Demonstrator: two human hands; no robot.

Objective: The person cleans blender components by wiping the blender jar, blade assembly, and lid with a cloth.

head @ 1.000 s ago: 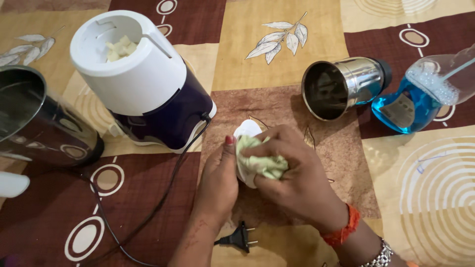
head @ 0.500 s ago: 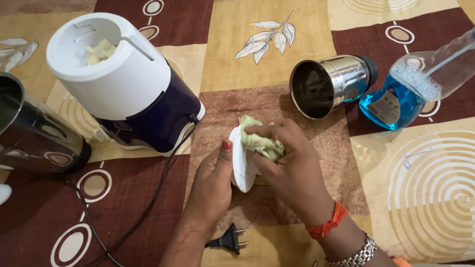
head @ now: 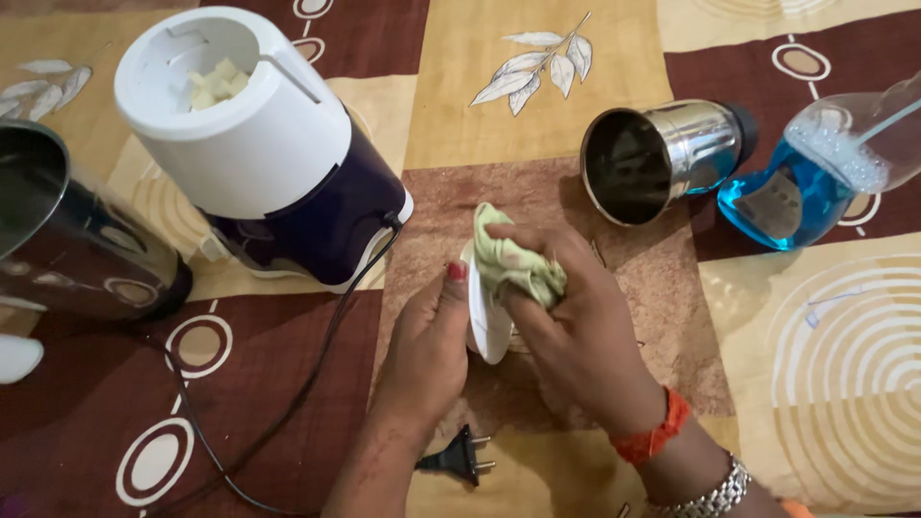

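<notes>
My left hand (head: 430,345) holds a round white lid (head: 486,312) on edge above the patterned cloth. My right hand (head: 576,326) presses a crumpled pale green cloth (head: 513,264) against the lid's face. The lid is partly hidden by both hands. Just left of my hands lies a mixer base (head: 278,163), white on top and dark blue below, tipped on its side.
A steel grinder jar (head: 662,153) lies on its side at the upper right, mouth toward me. A clear bottle of blue liquid (head: 815,173) lies beside it. A larger steel jar (head: 67,240) is at the left. The black cord (head: 297,384) and plug (head: 459,459) run near my wrists.
The lid has been turned from lying flatter to standing on edge, and my right hand has rubbed the green cloth across it. The view has shifted slightly.
</notes>
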